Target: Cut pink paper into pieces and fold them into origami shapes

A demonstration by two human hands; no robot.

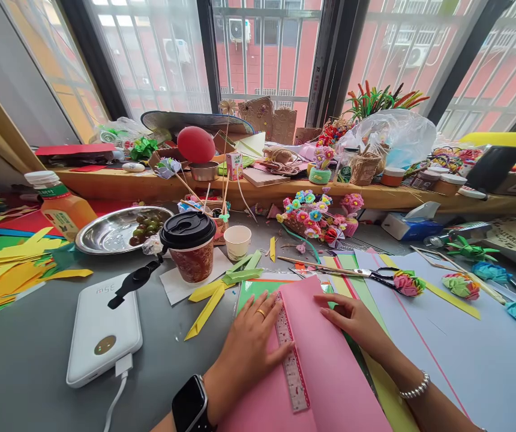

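Note:
A sheet of pink paper (330,366) lies before me on the desk, its right part lifted a little along a line beside a ruler. The patterned pink ruler (296,384) runs lengthwise over the sheet. My left hand (253,336), wearing a ring and a watch, lies flat with fingers stretched over the ruler and the paper. At the sheet's right edge, my right hand (357,324) pinches the paper between thumb and fingers; a beaded bracelet circles that wrist. Green and yellow sheets (388,384) show from underneath.
Scissors (370,273) and folded paper flowers (460,286) lie right, on white sheets (501,372). Left are a lidded coffee cup (190,255), small paper cup (237,242), white power bank (105,330), metal plate (100,237) with grapes and yellow strips (10,264). Crafts crowd the windowsill (159,189).

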